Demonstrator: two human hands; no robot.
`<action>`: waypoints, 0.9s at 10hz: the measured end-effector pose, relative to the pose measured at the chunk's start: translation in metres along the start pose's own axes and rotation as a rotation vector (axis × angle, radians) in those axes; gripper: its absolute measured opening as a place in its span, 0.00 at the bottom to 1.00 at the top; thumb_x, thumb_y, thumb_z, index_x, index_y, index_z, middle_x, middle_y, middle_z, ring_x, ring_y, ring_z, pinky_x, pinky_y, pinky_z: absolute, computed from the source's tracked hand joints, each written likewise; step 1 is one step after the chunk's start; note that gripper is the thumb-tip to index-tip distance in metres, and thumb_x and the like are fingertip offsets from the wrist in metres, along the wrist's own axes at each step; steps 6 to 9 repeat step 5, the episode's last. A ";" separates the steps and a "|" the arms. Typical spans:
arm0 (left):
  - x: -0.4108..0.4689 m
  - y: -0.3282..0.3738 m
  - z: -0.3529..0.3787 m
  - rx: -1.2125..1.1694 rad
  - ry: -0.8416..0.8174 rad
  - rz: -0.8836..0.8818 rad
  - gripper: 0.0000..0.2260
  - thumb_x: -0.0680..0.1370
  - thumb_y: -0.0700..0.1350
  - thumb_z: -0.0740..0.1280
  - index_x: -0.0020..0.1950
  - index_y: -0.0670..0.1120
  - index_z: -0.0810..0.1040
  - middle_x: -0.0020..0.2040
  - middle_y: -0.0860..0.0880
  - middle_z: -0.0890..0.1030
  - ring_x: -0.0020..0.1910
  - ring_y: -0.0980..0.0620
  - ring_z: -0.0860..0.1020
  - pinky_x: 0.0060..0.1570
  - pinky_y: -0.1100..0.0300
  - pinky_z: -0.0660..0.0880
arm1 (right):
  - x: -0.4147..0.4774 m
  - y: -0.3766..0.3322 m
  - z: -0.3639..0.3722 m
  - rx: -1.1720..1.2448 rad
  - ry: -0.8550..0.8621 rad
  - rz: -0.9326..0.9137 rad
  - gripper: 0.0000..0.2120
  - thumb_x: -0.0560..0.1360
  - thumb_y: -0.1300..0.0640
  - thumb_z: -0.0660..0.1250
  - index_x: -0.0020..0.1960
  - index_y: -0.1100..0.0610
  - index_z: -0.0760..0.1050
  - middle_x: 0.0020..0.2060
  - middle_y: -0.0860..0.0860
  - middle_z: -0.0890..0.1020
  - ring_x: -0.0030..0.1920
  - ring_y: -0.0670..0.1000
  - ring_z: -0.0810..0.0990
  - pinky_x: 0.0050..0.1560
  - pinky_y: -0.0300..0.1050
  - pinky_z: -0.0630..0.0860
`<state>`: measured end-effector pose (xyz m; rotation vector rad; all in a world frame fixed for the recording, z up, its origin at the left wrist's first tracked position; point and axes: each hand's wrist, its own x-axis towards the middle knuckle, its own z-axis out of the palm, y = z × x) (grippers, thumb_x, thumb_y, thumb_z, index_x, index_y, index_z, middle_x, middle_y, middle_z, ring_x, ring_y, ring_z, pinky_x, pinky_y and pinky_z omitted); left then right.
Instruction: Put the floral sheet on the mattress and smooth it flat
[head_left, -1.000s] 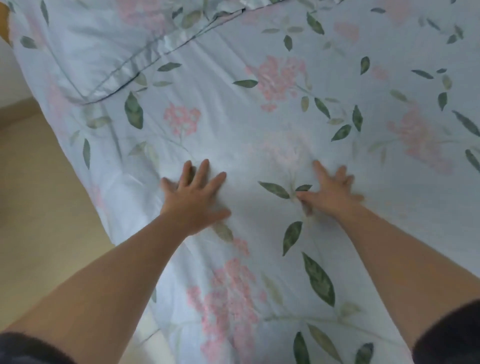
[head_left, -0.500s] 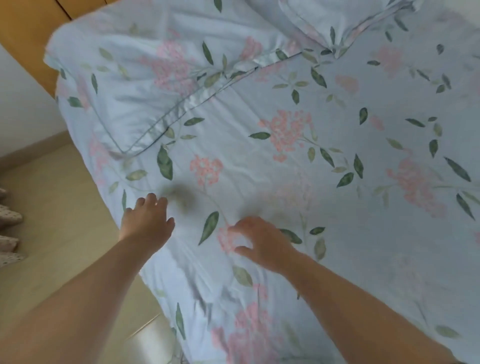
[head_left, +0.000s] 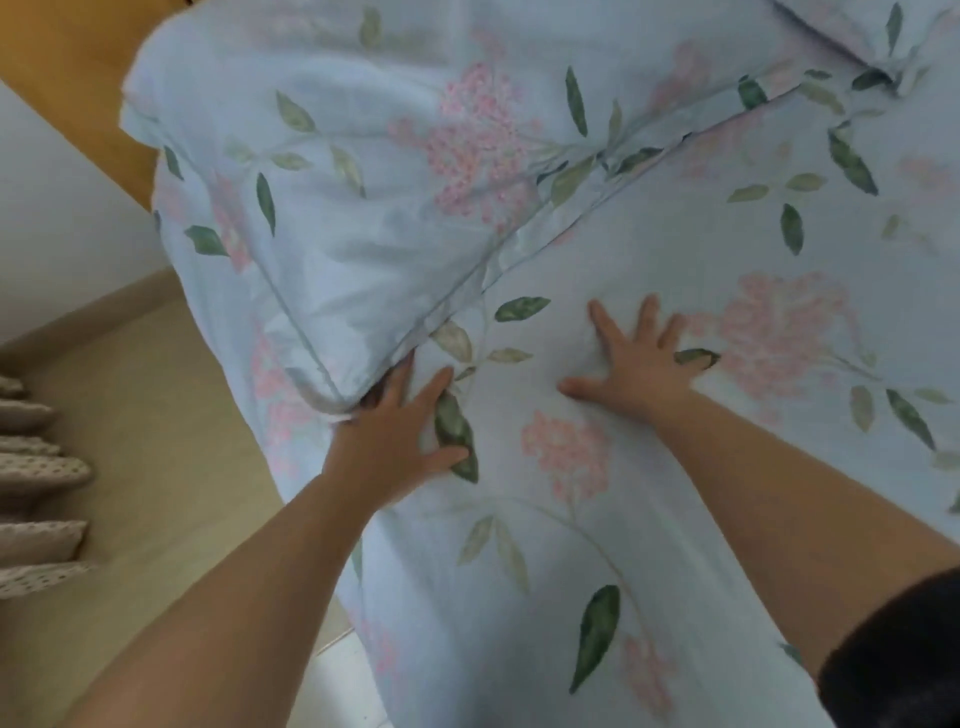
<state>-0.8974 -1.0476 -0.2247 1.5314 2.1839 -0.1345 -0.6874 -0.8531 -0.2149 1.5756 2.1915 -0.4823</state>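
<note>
The pale blue floral sheet (head_left: 649, 519), printed with pink blossoms and green leaves, lies spread over the mattress and hangs over its left side. My left hand (head_left: 395, 436) presses flat on the sheet near the bed's left edge, fingertips touching the lower corner of a matching floral pillow (head_left: 363, 208). My right hand (head_left: 639, 364) lies palm down on the sheet with its fingers spread, a little further in. Neither hand holds any fabric. The mattress itself is hidden under the sheet.
A wooden headboard (head_left: 88, 88) stands at the upper left behind the pillow. Beige floor (head_left: 145, 426) runs along the bed's left side, with spotted cushions (head_left: 36, 499) stacked at the left edge. A second pillow's corner (head_left: 852, 31) shows at the top right.
Both hands have slid up the sheet toward the head of the bed. My left hand now touches the pillow's corner, and my right hand has flattened with spread fingers.
</note>
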 end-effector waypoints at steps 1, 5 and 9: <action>-0.045 -0.024 0.015 0.016 -0.049 -0.149 0.40 0.66 0.78 0.46 0.72 0.67 0.31 0.78 0.50 0.42 0.77 0.42 0.43 0.70 0.35 0.51 | -0.028 -0.049 0.018 -0.158 -0.067 -0.200 0.48 0.66 0.27 0.63 0.73 0.33 0.35 0.74 0.54 0.29 0.73 0.66 0.31 0.64 0.79 0.42; -0.102 0.026 -0.087 0.267 -0.214 -0.227 0.16 0.79 0.46 0.55 0.68 0.49 0.66 0.57 0.49 0.70 0.53 0.49 0.76 0.43 0.57 0.69 | -0.196 -0.041 -0.013 0.182 -0.257 -0.524 0.22 0.75 0.52 0.66 0.69 0.51 0.70 0.66 0.51 0.72 0.66 0.53 0.70 0.66 0.52 0.68; -0.102 0.026 -0.087 0.267 -0.214 -0.227 0.16 0.79 0.46 0.55 0.68 0.49 0.66 0.57 0.49 0.70 0.53 0.49 0.76 0.43 0.57 0.69 | -0.196 -0.041 -0.013 0.182 -0.257 -0.524 0.22 0.75 0.52 0.66 0.69 0.51 0.70 0.66 0.51 0.72 0.66 0.53 0.70 0.66 0.52 0.68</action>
